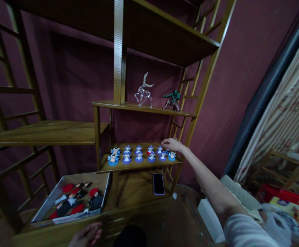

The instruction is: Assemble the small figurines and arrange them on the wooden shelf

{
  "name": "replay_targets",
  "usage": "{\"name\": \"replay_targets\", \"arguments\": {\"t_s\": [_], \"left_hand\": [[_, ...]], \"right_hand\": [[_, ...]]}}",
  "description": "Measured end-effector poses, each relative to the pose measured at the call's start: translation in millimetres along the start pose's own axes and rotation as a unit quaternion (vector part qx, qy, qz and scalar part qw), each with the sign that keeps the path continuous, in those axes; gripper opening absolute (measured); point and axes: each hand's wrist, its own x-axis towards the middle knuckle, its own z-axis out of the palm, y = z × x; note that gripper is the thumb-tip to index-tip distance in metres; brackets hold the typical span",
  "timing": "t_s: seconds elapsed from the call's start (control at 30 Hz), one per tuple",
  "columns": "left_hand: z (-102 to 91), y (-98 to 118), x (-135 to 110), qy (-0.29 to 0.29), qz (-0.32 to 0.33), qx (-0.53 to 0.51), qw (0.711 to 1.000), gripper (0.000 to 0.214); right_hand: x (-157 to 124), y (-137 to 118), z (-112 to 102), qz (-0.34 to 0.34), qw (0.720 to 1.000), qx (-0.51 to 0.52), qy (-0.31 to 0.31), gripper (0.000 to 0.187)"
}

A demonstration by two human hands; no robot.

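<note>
Small figurines (pixel 139 157) on round blue and purple bases stand in two rows on a low wooden shelf (pixel 141 166). My right hand (pixel 173 144) reaches over the right end of the back row, its fingers bent down and close together. Its fingertips are close to the head of a purple-haired figurine (pixel 160 150); whether they touch it or hold something small I cannot make out. At the bottom, my left hand (pixel 86 235) hangs in front of the cabinet, fingers loosely curled with nothing visible in them. Left of the shelf, a shallow box (pixel 42 209) contains several red and black figurines (pixel 73 200).
A phone (pixel 159 184) lies on the bottom board below the figurines. On the shelf above stand a clear glass deer (pixel 143 92) and a green-cloaked figure (pixel 174 99). A wooden upright (pixel 97 137) borders the shelf's left. Bags (pixel 275 219) and a white box (pixel 211 221) sit at right.
</note>
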Motion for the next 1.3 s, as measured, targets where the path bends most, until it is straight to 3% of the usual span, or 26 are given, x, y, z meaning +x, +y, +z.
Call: {"name": "replay_targets", "arguments": {"t_s": [0.13, 0.4, 0.73, 1.0, 1.17, 1.3], "left_hand": [[5.0, 3.0, -4.9, 0.009, 0.011, 0.006, 1.0, 0.058], [8.7, 6.9, -15.4, 0.017, 0.043, 0.035, 0.998, 0.055], [4.9, 0.5, -9.3, 0.013, 0.042, 0.008, 0.999, 0.056], [1.4, -6.4, -3.1, 0.0, 0.05, 0.004, 0.999, 0.055], [4.3, -4.3, -6.5, 0.001, 0.062, 0.021, 0.998, 0.055], [5.9, -2.9, -9.6, 0.014, 0.064, 0.038, 0.997, 0.054]], "right_hand": [[-5.4, -4.1, 13.3, -0.032, 0.997, 0.052, -0.051, 0.028], [-0.1, -10.3, 24.7, -0.01, 0.994, -0.011, -0.112, 0.027], [-9.3, -21.8, 22.7, 0.037, 0.993, -0.037, -0.11, 0.027], [-7.8, -35.8, 13.5, -0.036, 0.999, -0.014, -0.029, 0.026], [-4.1, -55.9, 25.9, -0.081, 0.995, -0.007, -0.064, 0.029], [4.9, -56.6, 45.2, -0.103, 0.992, -0.013, -0.07, 0.032]]}}
